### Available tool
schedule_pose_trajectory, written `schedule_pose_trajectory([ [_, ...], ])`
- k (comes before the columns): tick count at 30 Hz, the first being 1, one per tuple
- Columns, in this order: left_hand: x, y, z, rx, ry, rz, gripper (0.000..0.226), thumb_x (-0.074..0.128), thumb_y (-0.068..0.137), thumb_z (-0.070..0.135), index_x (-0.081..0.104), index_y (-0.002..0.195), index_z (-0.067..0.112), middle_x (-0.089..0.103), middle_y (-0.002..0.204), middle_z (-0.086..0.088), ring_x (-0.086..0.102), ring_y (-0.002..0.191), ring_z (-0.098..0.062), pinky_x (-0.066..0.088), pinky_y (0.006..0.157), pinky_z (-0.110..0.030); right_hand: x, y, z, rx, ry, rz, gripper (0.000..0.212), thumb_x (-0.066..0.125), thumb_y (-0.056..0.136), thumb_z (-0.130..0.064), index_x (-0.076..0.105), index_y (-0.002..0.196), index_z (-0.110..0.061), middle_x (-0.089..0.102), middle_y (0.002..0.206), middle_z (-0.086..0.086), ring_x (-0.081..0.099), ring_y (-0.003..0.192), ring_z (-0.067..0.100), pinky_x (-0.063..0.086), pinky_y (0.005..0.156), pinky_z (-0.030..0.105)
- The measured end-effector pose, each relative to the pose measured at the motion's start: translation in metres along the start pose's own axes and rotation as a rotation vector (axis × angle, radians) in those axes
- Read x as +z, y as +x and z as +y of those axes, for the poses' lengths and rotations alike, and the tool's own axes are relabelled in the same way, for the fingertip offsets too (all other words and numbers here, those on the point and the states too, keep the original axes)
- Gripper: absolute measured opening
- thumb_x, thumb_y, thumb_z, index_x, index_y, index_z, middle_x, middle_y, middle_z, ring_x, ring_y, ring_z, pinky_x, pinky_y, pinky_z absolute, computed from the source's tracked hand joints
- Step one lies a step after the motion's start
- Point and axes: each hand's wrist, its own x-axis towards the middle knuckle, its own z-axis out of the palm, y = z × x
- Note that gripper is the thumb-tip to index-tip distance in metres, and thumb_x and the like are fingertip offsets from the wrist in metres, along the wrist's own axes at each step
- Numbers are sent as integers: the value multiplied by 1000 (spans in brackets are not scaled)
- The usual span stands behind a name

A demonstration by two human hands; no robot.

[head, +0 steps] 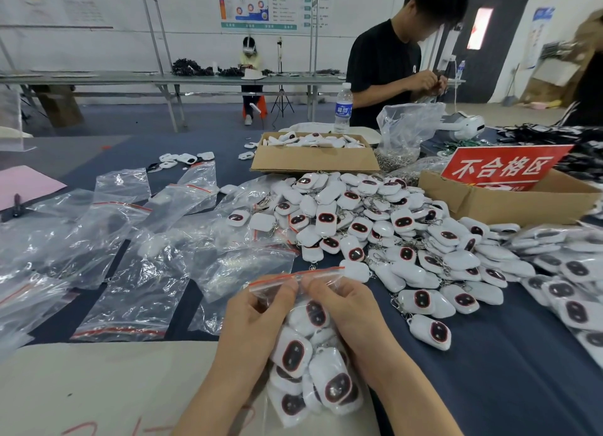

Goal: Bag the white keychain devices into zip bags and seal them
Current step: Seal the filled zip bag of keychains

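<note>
Zip bag [310, 347], clear, packed with white keychain devices [337, 386], at the near table edge directly below the wearer, with its red-lined zip strip [295, 276] turned up toward twelve o'clock. Left hand [257, 311] and right hand [346, 305] each pinch that strip between thumb and curled fingers, tips almost meeting at its middle; whether the track is closed I cannot tell. Handling note, as I judge it: press from the middle outward to both corners, keep the key rings below the track, and push the air out first, since the bag looks full. Loose pile of devices [375, 227], one to two o'clock, just beside the bag, with chains that could snag the mouth. Empty zip bags [130, 272], nine to eleven o'clock, overlapping. Filled bags [571, 272], three o'clock. Cardboard box of white shells [313, 161], twelve o'clock. Second box [489, 204] bearing a red sign [502, 168], two o'clock. Water bottle [342, 107] and a person in a black shirt [381, 67], beyond, working at the far side.
</note>
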Motion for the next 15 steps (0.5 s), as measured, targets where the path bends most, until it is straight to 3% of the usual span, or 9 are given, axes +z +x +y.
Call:
schedule_pose_trajectory([
  [4, -1, 1, -1, -17, 2, 23, 9, 72, 89, 35, 79, 91, 29, 79, 86, -4, 76, 82, -26, 60, 76, -42, 0, 0, 1, 2, 8, -8, 33, 79, 80, -42, 78, 92, -11, 76, 93, 19, 72, 90, 43, 59, 83, 52],
  [8, -2, 2, 0, -20, 10, 27, 6, 73, 88, 34, 78, 88, 30, 78, 82, -4, 76, 78, -25, 60, 68, -32, 1, 0, 1, -1, 22, -22, 30, 77, 82, -41, 77, 93, -12, 76, 95, 19, 73, 91, 42, 59, 81, 47],
  [12, -3, 2, 0, -35, -6, 22, 8, 74, 89, 30, 78, 87, 23, 78, 83, -8, 75, 81, -29, 60, 73, -38, 2, -1, 0, 15, 35, -38, 27, 75, 85, -38, 77, 92, -12, 76, 95, 20, 74, 83, 34, 59, 72, 38],
  [15, -2, 1, 3, -40, -24, 16, 8, 74, 89, 32, 79, 89, 25, 79, 84, -6, 76, 79, -24, 60, 66, -27, 2, -2, 0, 23, 56, -32, 23, 73, 89, -34, 77, 90, -12, 76, 93, 20, 74, 79, 30, 57, 67, 34],
])
